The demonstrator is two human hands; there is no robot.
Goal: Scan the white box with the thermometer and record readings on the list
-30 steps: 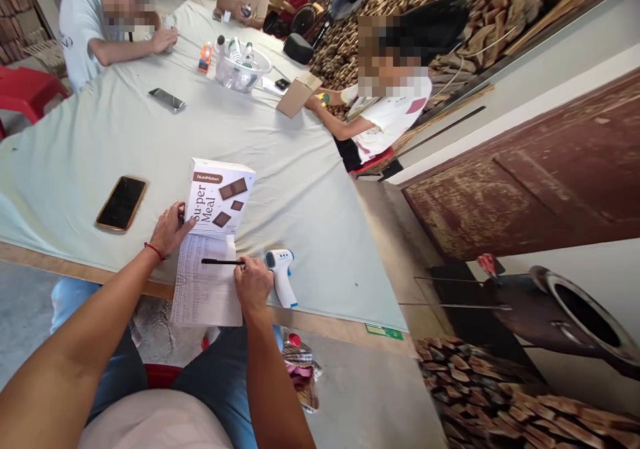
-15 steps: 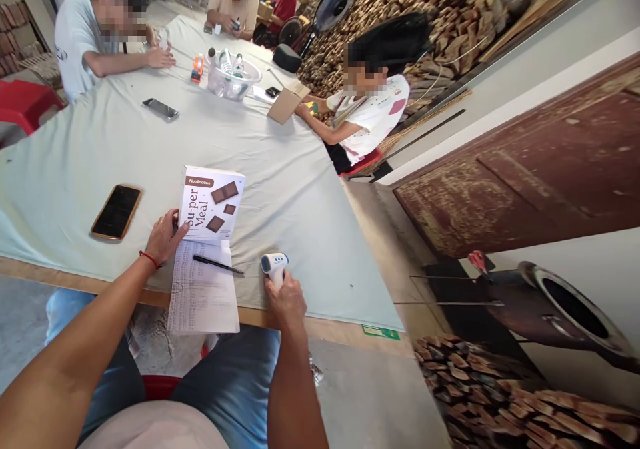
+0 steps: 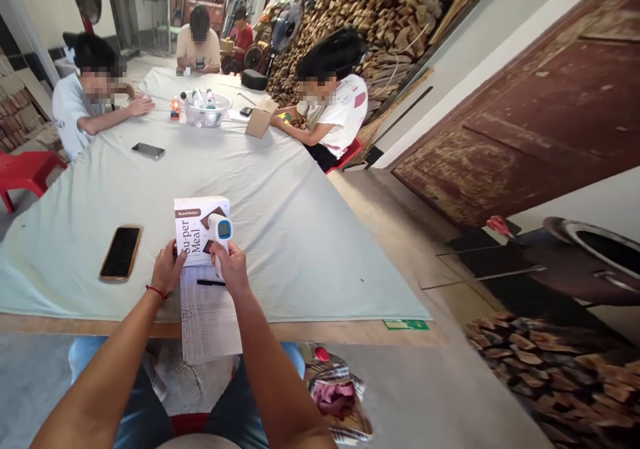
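Observation:
My left hand grips the lower left edge of a white "Su-per Meal" box that stands upright on the table, thumb on its front. My right hand is closed around the handle of a white infrared thermometer. The thermometer is held up before the right part of the box, its blue-framed screen facing me. Whether it touches the box I cannot tell. Below the box lies a printed sheet that hangs over the table edge. A black pen rests on the sheet, partly hidden by my right hand.
A phone in a tan case lies left of my left hand, another phone farther off. A clear basin with bottles stands mid-table near an orange item. Several people sit around the cloth-covered table. Firewood is stacked at right.
My right hand has lifted the thermometer off the table and brought it left, in front of the box. My left hand stays on the box. The camera view has tilted up.

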